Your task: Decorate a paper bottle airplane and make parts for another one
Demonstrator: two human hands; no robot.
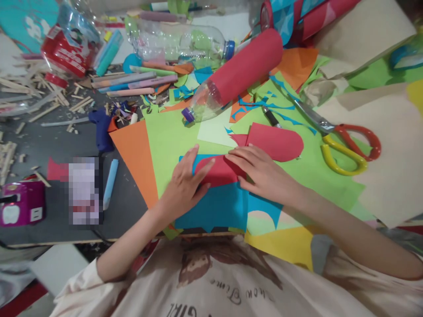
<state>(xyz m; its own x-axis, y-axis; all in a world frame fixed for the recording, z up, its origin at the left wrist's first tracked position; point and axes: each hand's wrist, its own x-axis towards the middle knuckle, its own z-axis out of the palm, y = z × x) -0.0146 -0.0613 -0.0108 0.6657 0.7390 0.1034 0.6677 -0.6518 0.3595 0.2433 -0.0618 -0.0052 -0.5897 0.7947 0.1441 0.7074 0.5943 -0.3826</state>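
Observation:
A red paper piece point(220, 171) with a rounded left end lies on a blue sheet point(214, 204) near the table's front edge. My left hand point(187, 182) rests on its left end, fingers spread. On its right end lies my right hand point(264, 171), fingers stretched out and pressing flat. Just beyond my right hand is another red rounded piece point(277, 143) on the green paper point(175, 132). Scissors point(330, 130) with red and yellow handles lie open to the right. A bottle wrapped in red paper point(247, 66) lies behind.
Markers point(135, 83), clear bottles point(198, 42) and paper scraps lie at the back. Left are a blue glue gun point(102, 130), wooden sticks point(42, 112), a blurred-out phone point(85, 191), a light blue marker point(110, 184) and a purple box point(23, 204). Beige paper point(386, 163) lies right.

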